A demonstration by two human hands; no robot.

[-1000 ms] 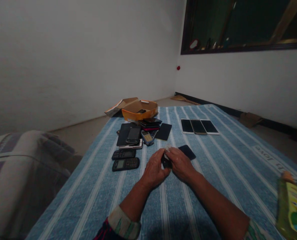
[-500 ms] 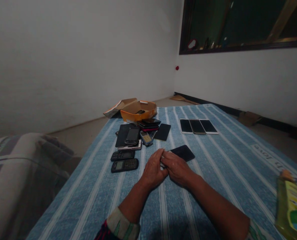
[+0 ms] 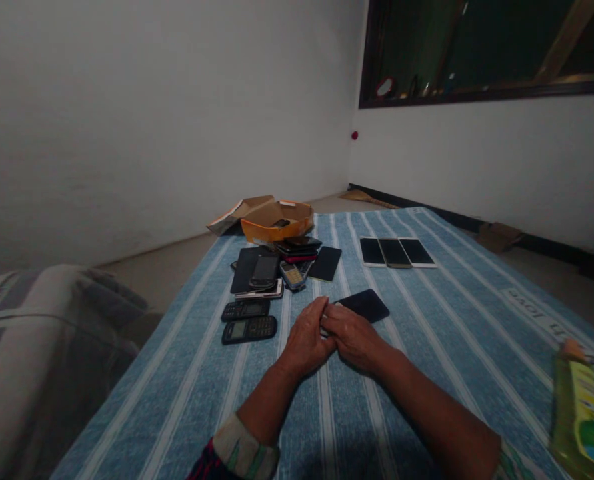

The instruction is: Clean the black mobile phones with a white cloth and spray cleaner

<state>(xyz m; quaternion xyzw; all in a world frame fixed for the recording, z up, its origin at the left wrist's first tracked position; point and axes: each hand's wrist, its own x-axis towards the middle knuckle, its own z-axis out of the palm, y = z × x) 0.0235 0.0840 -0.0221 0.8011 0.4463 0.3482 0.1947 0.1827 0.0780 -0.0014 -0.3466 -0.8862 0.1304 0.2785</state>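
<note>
My left hand (image 3: 307, 339) and my right hand (image 3: 355, 337) meet over the cloth, fingers curled against each other. A small pale patch shows between them, but what they hold, if anything, is hidden. Just beyond my right hand lies a black smartphone (image 3: 364, 306), its near corner behind my fingers. To the left of my left hand, two black keypad phones lie one behind the other: the nearer phone (image 3: 249, 329) and the farther phone (image 3: 245, 309). Behind these, a touchscreen phone (image 3: 265, 271) rests on a pile, with a blue keypad phone (image 3: 293, 275) beside it.
An orange open box (image 3: 277, 231) stands at the far end, near stacked phones (image 3: 297, 249). Three smartphones (image 3: 397, 254) lie side by side at the back right. A yellow-green bottle (image 3: 579, 413) is at the right on the striped blue cloth (image 3: 191, 393).
</note>
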